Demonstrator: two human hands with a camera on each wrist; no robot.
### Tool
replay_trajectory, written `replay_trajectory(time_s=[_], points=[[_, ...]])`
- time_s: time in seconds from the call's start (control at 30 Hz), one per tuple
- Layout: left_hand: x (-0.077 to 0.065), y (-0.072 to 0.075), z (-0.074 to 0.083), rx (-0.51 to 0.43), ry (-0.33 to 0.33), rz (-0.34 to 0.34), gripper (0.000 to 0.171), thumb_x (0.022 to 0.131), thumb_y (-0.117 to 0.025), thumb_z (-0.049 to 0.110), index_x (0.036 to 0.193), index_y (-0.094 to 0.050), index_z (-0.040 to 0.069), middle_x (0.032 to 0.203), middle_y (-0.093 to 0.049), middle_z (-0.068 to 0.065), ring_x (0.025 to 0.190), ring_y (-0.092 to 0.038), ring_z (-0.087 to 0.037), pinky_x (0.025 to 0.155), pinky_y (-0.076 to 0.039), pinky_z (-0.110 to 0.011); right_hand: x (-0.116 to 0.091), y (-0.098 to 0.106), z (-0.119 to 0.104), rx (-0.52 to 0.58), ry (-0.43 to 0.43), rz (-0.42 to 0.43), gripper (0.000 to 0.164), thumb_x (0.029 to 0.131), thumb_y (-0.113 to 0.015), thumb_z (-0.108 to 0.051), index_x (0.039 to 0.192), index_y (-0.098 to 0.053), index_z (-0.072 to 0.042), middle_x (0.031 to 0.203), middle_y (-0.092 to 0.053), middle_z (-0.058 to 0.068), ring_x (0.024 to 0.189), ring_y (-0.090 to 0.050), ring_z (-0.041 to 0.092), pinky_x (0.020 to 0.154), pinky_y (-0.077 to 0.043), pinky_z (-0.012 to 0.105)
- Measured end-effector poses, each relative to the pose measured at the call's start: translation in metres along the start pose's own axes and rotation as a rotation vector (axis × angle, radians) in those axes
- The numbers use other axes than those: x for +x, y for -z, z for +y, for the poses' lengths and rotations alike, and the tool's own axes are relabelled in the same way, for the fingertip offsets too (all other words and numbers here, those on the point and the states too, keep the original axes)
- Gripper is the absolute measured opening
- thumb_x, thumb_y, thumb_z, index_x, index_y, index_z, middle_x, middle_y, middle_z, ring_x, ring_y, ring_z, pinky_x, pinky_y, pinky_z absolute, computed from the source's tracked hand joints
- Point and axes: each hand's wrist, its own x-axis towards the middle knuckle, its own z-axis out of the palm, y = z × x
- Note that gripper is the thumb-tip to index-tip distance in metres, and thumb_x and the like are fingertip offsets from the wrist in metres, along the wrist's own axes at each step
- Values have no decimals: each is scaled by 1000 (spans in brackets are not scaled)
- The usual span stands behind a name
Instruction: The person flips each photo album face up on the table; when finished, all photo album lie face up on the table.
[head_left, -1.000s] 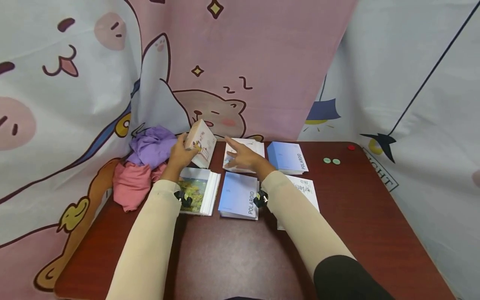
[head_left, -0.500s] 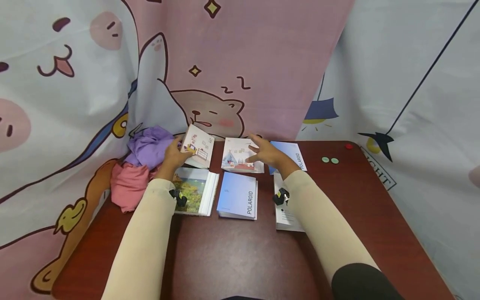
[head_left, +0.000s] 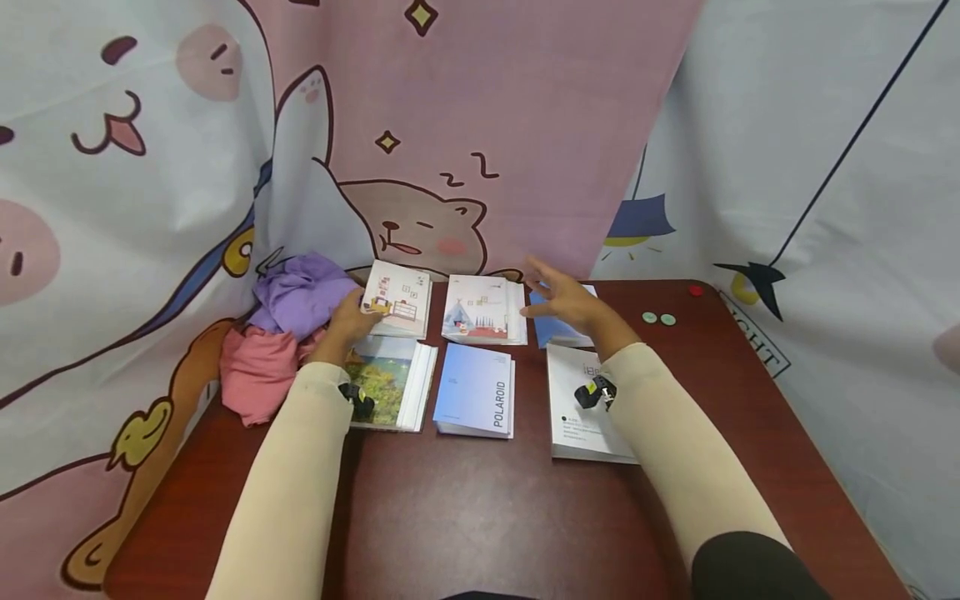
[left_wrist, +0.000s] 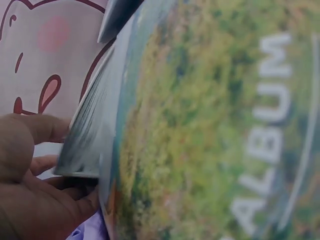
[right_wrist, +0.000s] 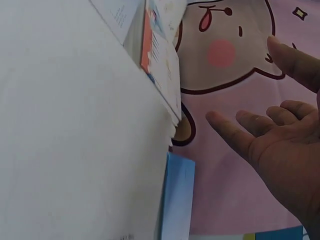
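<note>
At the back left, my left hand [head_left: 348, 319] holds the left edge of a cream illustrated book [head_left: 405, 292]. In the left wrist view, thumb and fingers of this hand [left_wrist: 35, 185] grip the near corner of the book [left_wrist: 82, 145], its page edges showing. My right hand [head_left: 573, 308] hovers with spread fingers over the blue book [head_left: 551, 332] at the back right. Nothing is in the right hand [right_wrist: 285, 145] in the right wrist view. A second illustrated book [head_left: 476, 304], with a tent on its cover, lies between the hands.
Nearer me lie a landscape-covered album [head_left: 382, 396], a blue POLAROID book [head_left: 472, 392] and a white book [head_left: 570, 417]. Purple cloth [head_left: 303, 292] and pink cloth [head_left: 258, 375] are heaped at left. Two pale green discs [head_left: 658, 318] and a red one [head_left: 696, 291] lie right.
The left hand has lowered the tilted illustrated book flatter into the back row. My right hand has moved right, from over the tent-covered book to over the back blue one.
</note>
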Motion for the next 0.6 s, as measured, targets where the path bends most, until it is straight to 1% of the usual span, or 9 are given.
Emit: replay_trajectory(time_s=[0.07,0.1,0.17,0.23,0.3,0.4,0.47,0.53,0.6], points=[[1,-2,-4,2,0,-5,75,101,-60,9,168,-30,-3,167,-42,-34,156,-40,-48,134,-30,-56,-4,4,0,6,-1,4,110,98,-79,-5,178,-7,-27,187,-4,-1,172,-18,33,132,-32,61],[1,-2,-5,-14,15,-15,76,100,-59,7,169,-28,-2,169,-39,-33,157,-39,-48,131,-35,-58,-6,5,0,6,-3,5,110,98,-79,-5,178,-7,-28,187,-4,-1,172,-18,33,132,-32,61],[0,-3,-7,-25,28,-22,78,101,-57,6,171,-25,-2,172,-35,-33,159,-36,-47,129,-38,-60,-9,9,2,11,-7,8,110,99,-78,-6,178,-6,-28,187,-3,-3,172,-17,31,132,-33,60],[-1,-4,-8,-66,65,-41,79,103,-58,8,173,-21,2,175,-31,-31,160,-35,-48,115,-51,-66,-12,12,3,20,-8,6,110,99,-78,-5,178,-4,-27,187,-1,-4,172,-16,31,131,-34,59],[-3,-3,-8,-109,101,-63,82,105,-61,12,175,-18,6,177,-26,-29,160,-34,-49,96,-60,-72,-15,14,5,27,-6,10,110,100,-77,-4,178,-3,-26,187,-1,-4,172,-15,32,131,-34,59],[-2,-4,-9,-164,141,-92,89,106,-67,18,177,-13,12,181,-19,-25,160,-32,-50,78,-62,-74,-20,18,9,31,-7,15,110,100,-76,-3,178,-2,-25,187,1,-4,173,-15,32,130,-34,60],[-2,-4,-10,-149,136,-108,91,106,-68,20,177,-11,13,182,-18,-24,162,-30,-49,81,-63,-72,-23,21,12,31,-16,23,109,101,-76,-4,178,-3,-28,187,1,-5,173,-16,30,130,-35,60],[-2,-4,-9,-106,111,-116,93,105,-69,21,176,-11,10,181,-18,-26,163,-29,-48,98,-59,-71,-26,25,16,26,-20,27,109,101,-76,-4,178,-4,-30,187,2,-4,173,-16,29,131,-34,60],[-3,-3,-8,-25,57,-115,93,105,-70,24,175,-13,3,179,-20,-29,165,-27,-48,120,-48,-65,-29,29,19,18,-25,34,108,101,-76,-6,177,-5,-33,187,2,-5,173,-16,28,131,-33,60]])
